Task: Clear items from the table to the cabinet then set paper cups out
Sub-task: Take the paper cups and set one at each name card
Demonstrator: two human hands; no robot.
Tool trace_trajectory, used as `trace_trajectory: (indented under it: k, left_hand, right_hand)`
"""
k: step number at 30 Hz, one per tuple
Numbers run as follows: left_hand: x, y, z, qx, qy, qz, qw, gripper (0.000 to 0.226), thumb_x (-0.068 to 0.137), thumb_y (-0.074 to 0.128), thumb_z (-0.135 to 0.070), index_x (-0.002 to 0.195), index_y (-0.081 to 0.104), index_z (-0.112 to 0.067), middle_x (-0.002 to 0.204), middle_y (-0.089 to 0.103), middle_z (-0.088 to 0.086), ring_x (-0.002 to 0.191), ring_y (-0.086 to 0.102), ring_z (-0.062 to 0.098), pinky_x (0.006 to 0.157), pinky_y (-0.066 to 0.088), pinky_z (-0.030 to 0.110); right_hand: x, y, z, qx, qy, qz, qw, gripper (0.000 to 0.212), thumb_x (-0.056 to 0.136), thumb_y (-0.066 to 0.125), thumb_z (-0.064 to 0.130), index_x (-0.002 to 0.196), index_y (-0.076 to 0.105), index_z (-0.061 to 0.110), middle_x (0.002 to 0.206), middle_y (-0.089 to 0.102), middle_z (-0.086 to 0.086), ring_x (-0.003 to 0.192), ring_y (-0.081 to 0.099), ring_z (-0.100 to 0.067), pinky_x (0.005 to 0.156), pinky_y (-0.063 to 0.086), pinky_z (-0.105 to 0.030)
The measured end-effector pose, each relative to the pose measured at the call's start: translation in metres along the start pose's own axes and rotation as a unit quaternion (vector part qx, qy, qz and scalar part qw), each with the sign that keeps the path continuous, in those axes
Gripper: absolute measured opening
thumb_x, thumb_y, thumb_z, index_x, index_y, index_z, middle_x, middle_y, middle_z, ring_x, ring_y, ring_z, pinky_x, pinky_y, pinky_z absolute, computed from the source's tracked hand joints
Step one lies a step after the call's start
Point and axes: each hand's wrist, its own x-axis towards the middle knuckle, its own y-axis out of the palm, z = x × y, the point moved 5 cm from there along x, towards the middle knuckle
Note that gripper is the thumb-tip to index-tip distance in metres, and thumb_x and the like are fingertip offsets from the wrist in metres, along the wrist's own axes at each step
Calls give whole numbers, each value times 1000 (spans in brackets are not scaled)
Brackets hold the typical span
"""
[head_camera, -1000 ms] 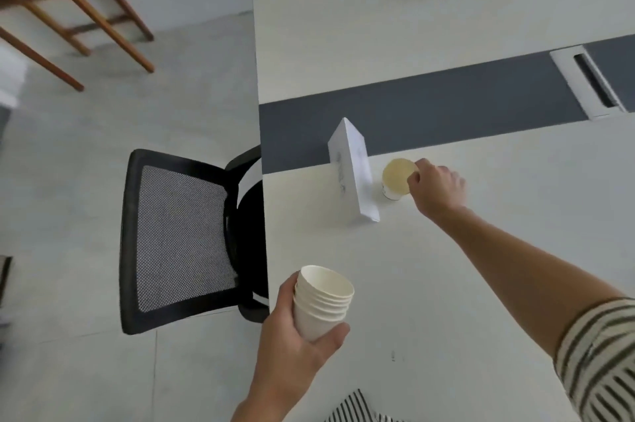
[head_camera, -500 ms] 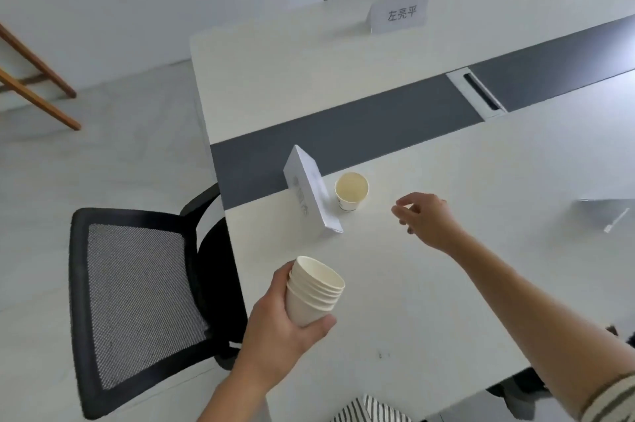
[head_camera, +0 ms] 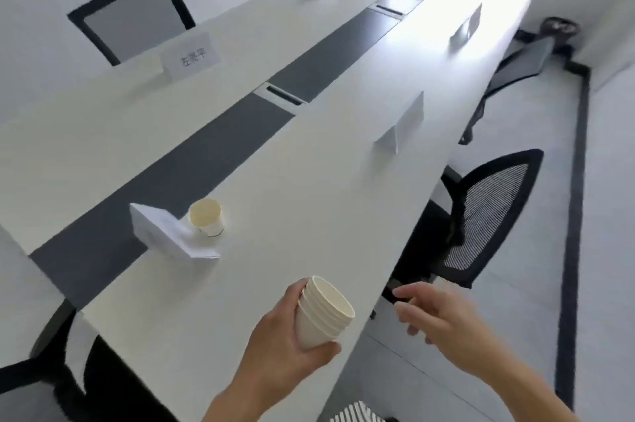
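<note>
My left hand (head_camera: 278, 349) grips a stack of white paper cups (head_camera: 323, 311) low in the view, over the near edge of the long white table (head_camera: 309, 163). My right hand (head_camera: 436, 322) hovers just right of the stack, fingers spread, holding nothing. A single paper cup (head_camera: 206, 217) stands upright on the table beside a folded white name card (head_camera: 165, 232), well beyond both hands.
More name cards stand along the table: one (head_camera: 402, 126) on the near side, one (head_camera: 190, 55) across the dark centre strip (head_camera: 206, 160), others farther off. Black mesh chairs (head_camera: 481, 215) line both sides. Open floor lies to the right.
The view has swung right along the table. My right hand pulled back from the single cup, left standing by the name card, and now hovers next to the stack in my left hand.
</note>
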Motion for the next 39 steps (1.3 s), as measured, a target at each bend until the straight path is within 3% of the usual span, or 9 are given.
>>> trace_trajectory:
  k: [2, 7, 10, 14, 22, 27, 29, 33, 39]
  left_hand:
    - [2, 34, -25, 33, 35, 52, 998, 75, 57, 77, -45, 121, 38, -51, 102, 62, -21, 92, 60, 4, 81, 53, 28]
    - [-2, 136, -100, 93, 141, 179, 969, 77, 59, 76, -40, 126, 40, -51, 110, 61, -23, 96, 61, 3, 84, 53, 31]
    - [-11, 206, -149, 113, 197, 224, 948, 79, 57, 76, -40, 126, 38, -54, 114, 58, -27, 101, 59, 0, 86, 52, 26]
    - [-23, 291, -201, 150, 265, 261, 916, 82, 59, 76, -44, 126, 30, -57, 116, 55, -28, 105, 54, -2, 90, 48, 22]
    - [2, 392, -262, 188, 310, 303, 881, 87, 59, 73, -49, 127, 19, -59, 118, 54, -26, 104, 54, -1, 90, 48, 25]
    - [61, 442, -297, 192, 325, 320, 869, 90, 59, 73, -49, 126, 16, -66, 115, 54, -29, 104, 51, -7, 87, 47, 16]
    - [92, 462, -317, 181, 324, 331, 867, 85, 59, 73, -48, 120, 20, -72, 111, 50, -37, 105, 44, -16, 83, 42, 9]
    - [158, 487, -367, 143, 303, 328, 883, 85, 58, 76, -46, 122, 26, -68, 112, 51, -36, 102, 50, -10, 83, 42, 8]
    - [243, 521, -417, 139, 277, 322, 895, 86, 60, 80, -44, 129, 30, -57, 108, 55, -26, 98, 56, 5, 86, 50, 25]
  right_hand:
    - [-28, -15, -27, 40, 13, -32, 999, 12, 90, 63, 31, 102, 66, 31, 80, 71, -8, 73, 67, -19, 63, 50, -29]
    - [-94, -65, -94, 120, 24, -125, 985, 7, 87, 68, 29, 84, 72, 24, 76, 72, -5, 63, 64, -6, 58, 47, -15]
    - [-133, -103, -139, 163, 23, -183, 969, 8, 82, 74, 27, 77, 73, 20, 70, 70, -4, 59, 57, -4, 56, 44, -16]
    - [-174, -157, -194, 192, 25, -260, 946, 15, 79, 78, 21, 67, 70, 23, 58, 64, 9, 53, 52, 1, 53, 41, -12]
    - [-197, -244, -270, 258, 34, -382, 887, 6, 77, 78, 21, 75, 73, 19, 70, 71, 2, 62, 64, -7, 58, 52, -20]
    - [-163, -314, -301, 250, 47, -371, 893, 7, 80, 76, 22, 81, 71, 17, 77, 73, -1, 73, 69, -16, 67, 60, -28]
    - [-148, -351, -310, 248, 56, -380, 889, 9, 82, 74, 23, 84, 69, 16, 79, 74, 0, 75, 70, -16, 65, 59, -26]
    - [-132, -435, -314, 284, 58, -427, 857, 24, 82, 66, 32, 88, 66, 9, 76, 74, -5, 70, 70, -17, 54, 57, -27]
    - [-119, -542, -348, 263, 73, -519, 810, 10, 90, 62, 15, 84, 67, 9, 62, 70, 4, 48, 58, -4, 41, 42, -14]
